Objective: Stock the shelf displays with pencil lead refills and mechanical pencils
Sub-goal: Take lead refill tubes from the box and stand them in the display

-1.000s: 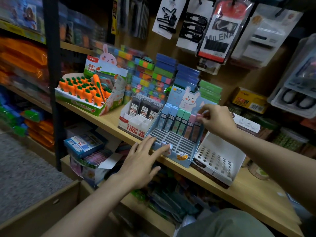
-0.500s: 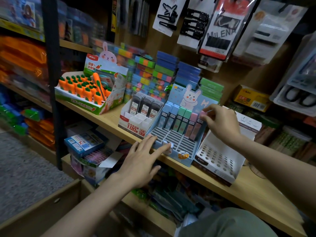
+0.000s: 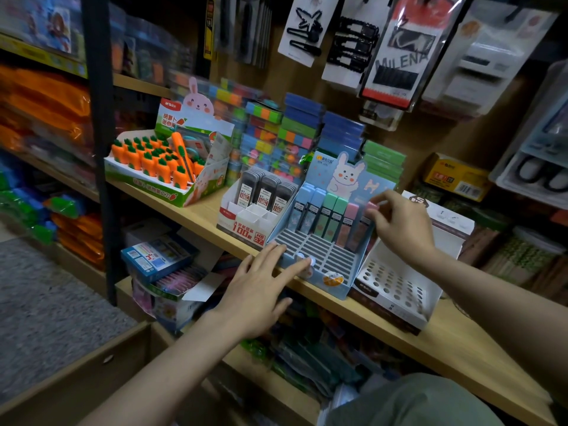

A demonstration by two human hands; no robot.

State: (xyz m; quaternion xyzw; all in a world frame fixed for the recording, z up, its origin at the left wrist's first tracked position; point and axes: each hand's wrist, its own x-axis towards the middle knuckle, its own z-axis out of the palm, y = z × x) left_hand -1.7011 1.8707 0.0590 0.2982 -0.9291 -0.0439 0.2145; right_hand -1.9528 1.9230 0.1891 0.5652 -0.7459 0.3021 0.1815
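A blue rabbit display box (image 3: pixel 322 265) with a slotted grey tray stands on the wooden shelf (image 3: pixel 196 210). Its back row holds blue, green and pink lead refill cases (image 3: pixel 330 215). My right hand (image 3: pixel 399 222) pinches the top of the rightmost pink case (image 3: pixel 370 207) at the row's right end. With straight fingers, my left hand (image 3: pixel 261 290) rests on the box's front left corner. A white display box (image 3: pixel 242 219) just left holds three dark lead refill cases (image 3: pixel 266 195). An empty white holder with round holes (image 3: pixel 396 284) stands to the right.
A carrot-shaped item display (image 3: pixel 159 167) sits at the shelf's left. Stacks of coloured boxes (image 3: pixel 295 133) stand behind the displays. Hair clip cards (image 3: pixel 347 41) hang above. A yellow box (image 3: pixel 455 176) lies at the back right. Open boxes (image 3: pixel 163 265) sit on the lower shelf.
My right hand has shifted slightly right along the pink cases. My left hand stays on the box's front corner.
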